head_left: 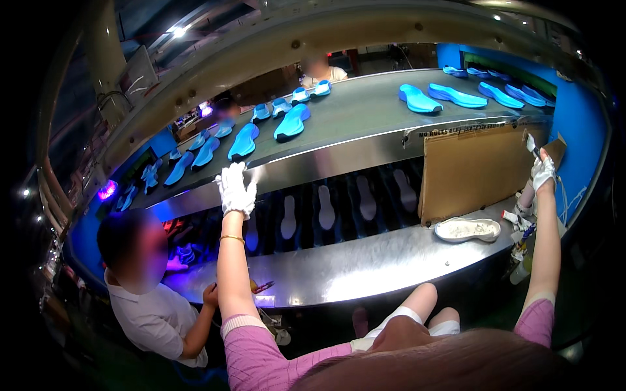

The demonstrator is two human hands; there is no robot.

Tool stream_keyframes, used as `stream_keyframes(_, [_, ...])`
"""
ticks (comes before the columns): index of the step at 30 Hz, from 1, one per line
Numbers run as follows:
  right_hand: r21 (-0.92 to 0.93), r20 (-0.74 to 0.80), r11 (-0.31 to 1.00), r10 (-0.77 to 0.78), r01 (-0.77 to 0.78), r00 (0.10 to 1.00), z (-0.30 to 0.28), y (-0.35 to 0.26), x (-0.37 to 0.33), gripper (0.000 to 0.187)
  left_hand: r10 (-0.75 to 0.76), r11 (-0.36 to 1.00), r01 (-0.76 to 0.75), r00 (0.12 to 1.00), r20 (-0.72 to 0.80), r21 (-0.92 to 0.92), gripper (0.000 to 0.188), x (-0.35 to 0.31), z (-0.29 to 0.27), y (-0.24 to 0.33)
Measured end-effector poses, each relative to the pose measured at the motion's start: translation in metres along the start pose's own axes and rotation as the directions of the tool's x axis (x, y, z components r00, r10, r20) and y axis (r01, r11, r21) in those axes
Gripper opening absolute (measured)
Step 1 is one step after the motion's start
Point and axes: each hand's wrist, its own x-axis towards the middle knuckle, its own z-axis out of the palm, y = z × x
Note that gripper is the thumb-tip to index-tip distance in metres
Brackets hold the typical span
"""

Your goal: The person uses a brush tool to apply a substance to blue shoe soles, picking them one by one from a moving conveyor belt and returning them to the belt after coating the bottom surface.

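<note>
My left hand point(236, 190), in a white glove, reaches to the steel front edge of the upper conveyor belt point(339, 120). Its fingers are stretched and apart, just below the near end of a blue shoe sole point(244, 141). Whether they touch the sole, I cannot tell. At the far right, my gloved right hand point(542, 172) is raised and closed around a small brush point(533, 144) with a whitish head and dark handle. More blue soles point(291, 124) lie along the belt, and lighter blue-and-white shoe pieces point(281, 107) sit behind them.
Dark soles point(327, 207) lie on the lower level. A white tray point(467, 229) with whitish contents rests on the steel ledge point(365, 267) beside a cardboard sheet point(484, 171). A co-worker point(153, 306) sits close on my left; another person point(329, 72) is behind the belt.
</note>
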Motion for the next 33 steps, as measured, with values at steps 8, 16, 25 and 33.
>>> stream_keyframes(8, [0.088,0.066,0.947,0.305,-0.31,0.95,0.057,0.055,-0.1,0.012,-0.01,0.998,-0.01,0.94,-0.341,-0.057,0.039,0.001,0.03,0.004])
stream_keyframes(16, [0.004,0.141,0.885,0.461,-0.466,0.876,0.036,0.089,-0.19,0.017,0.021,0.988,-0.097,0.854,-0.52,-0.118,0.036,0.007,0.036,0.035])
stream_keyframes(25, [-0.023,0.118,0.892,0.45,-0.451,0.885,0.023,0.09,-0.185,0.017,0.052,0.992,-0.107,0.836,-0.546,-0.069,0.031,0.008,0.037,0.034])
stream_keyframes(33, [0.227,0.115,0.878,0.405,-0.421,0.907,0.02,0.085,-0.127,0.012,0.044,0.997,-0.07,0.798,-0.601,-0.019,0.026,0.011,0.043,0.029])
